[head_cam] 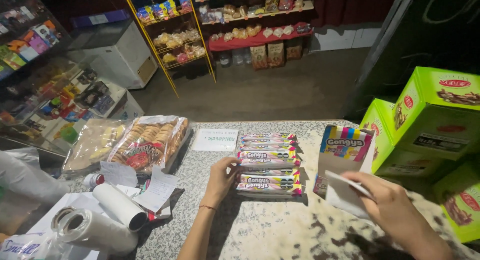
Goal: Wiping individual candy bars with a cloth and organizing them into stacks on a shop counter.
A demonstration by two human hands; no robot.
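A row of several long striped candy packs [269,160] lies side by side on the speckled stone counter [280,230]. My left hand [223,179] rests against the left ends of the nearest packs, fingers touching them. My right hand [385,200] grips the white open flap of a small colourful carton [342,150] that stands upright just right of the packs. The carton's inside is hidden.
Bright green boxes [435,115] are stacked at the right edge. A clear bag of biscuits [150,140], paper slips [157,190] and plastic bag rolls [107,215] crowd the left. A white card [216,139] lies behind the packs. Snack racks [172,35] stand across the floor.
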